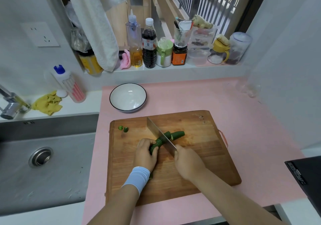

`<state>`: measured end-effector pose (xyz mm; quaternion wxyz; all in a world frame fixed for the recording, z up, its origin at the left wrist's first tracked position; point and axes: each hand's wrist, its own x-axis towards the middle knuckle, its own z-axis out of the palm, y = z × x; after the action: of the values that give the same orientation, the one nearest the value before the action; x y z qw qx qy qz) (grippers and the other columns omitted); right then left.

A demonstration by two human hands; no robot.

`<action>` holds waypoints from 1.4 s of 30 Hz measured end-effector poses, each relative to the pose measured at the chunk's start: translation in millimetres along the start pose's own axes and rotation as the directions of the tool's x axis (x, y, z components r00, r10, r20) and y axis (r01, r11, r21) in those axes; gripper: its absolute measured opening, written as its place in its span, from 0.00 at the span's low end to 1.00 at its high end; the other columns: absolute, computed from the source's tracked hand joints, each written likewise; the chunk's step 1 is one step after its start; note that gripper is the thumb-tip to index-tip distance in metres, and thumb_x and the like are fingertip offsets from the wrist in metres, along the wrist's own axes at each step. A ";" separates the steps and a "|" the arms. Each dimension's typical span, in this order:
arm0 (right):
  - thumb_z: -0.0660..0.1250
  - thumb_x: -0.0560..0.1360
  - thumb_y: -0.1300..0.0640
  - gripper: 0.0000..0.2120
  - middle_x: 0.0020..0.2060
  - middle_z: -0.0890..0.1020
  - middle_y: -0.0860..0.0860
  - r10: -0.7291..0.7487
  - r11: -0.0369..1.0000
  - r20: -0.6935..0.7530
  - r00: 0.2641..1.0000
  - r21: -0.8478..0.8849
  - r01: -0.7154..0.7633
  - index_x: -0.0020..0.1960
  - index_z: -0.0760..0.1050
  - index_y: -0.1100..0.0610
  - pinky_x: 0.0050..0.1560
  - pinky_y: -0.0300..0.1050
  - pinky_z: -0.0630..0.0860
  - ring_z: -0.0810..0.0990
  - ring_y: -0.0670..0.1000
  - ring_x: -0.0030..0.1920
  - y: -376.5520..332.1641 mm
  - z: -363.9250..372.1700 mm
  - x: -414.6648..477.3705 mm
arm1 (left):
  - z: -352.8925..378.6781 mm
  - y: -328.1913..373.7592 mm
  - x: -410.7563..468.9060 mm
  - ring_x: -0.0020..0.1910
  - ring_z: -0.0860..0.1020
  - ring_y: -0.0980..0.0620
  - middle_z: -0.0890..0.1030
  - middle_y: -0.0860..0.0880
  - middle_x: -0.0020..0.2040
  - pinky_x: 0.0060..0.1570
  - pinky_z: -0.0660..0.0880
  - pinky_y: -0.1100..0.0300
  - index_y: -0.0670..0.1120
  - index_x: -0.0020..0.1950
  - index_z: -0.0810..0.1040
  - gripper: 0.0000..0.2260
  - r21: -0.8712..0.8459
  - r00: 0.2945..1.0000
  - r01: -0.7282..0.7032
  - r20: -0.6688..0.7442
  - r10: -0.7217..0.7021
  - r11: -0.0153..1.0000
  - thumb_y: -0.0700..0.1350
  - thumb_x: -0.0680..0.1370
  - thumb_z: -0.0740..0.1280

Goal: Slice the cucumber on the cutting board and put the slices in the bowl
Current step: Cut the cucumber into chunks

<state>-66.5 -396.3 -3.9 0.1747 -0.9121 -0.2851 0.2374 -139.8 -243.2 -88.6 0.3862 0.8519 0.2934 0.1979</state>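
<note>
Wooden cutting board (199, 155), left grip (145, 155) curled round cucumber (156, 144), right grip (188, 164) clasping knife (159, 134) across it

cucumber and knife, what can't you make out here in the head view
Head view:
- cucumber: near end hidden under the left hand.
- knife: handle hidden inside the right hand; cut depth hidden by its blade.
- green bits at the board far-left corner: too small to identify.

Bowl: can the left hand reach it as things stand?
Likely yes: the bowl sits past the far edge of the cutting board, bare board lies between it and the left hand, with the knife to the right. It must first drop its grip on the cucumber.
</note>
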 end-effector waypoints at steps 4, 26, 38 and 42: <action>0.54 0.84 0.54 0.08 0.40 0.80 0.50 -0.020 1.000 -0.020 1.000 -0.019 0.020 0.50 0.71 0.52 0.39 0.49 0.75 0.80 0.53 0.40 -2.0 1.5 -3.2 | -5.3 0.1 -9.7 0.51 0.67 0.57 0.72 0.53 0.51 0.54 0.67 0.63 0.47 0.54 0.75 0.13 0.086 0.997 -0.004 0.073 -0.002 0.996 0.41 0.71 0.70; 0.52 0.84 0.51 0.12 0.37 0.76 0.47 -0.105 0.994 -0.093 0.990 -0.037 0.102 0.58 0.74 0.50 0.41 0.50 0.77 0.78 0.54 0.41 -35.4 8.2 -27.2 | -27.9 -34.3 -27.8 0.46 0.70 0.56 0.75 0.51 0.45 0.52 0.62 0.76 0.45 0.47 0.76 0.10 0.038 0.996 0.023 -0.083 -0.020 0.999 0.34 0.71 0.71; 0.51 0.84 0.51 0.12 0.39 0.77 0.47 -0.105 0.993 -0.088 0.991 -0.071 0.099 0.58 0.73 0.49 0.41 0.48 0.74 0.78 0.53 0.41 -40.1 12.7 -38.2 | -28.1 -35.5 -29.4 0.45 0.74 0.52 0.76 0.55 0.43 0.49 0.64 0.75 0.45 0.46 0.79 0.09 -0.032 0.993 0.010 -0.119 -0.014 0.999 0.35 0.70 0.74; 0.51 0.84 0.51 0.11 0.41 0.81 0.49 -0.111 0.992 -0.073 0.991 -0.075 0.105 0.56 0.72 0.49 0.42 0.50 0.77 0.80 0.54 0.42 -38.1 12.3 -40.5 | -27.7 -35.3 -29.9 0.45 0.74 0.53 0.76 0.54 0.44 0.49 0.65 0.74 0.45 0.46 0.78 0.10 -0.029 0.991 -0.002 -0.132 -0.001 1.000 0.34 0.70 0.74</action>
<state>-119.0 -388.9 16.7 0.1654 -0.9094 -0.3354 0.1818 -190.1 -229.0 -102.0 0.3784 0.8312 0.3151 0.2582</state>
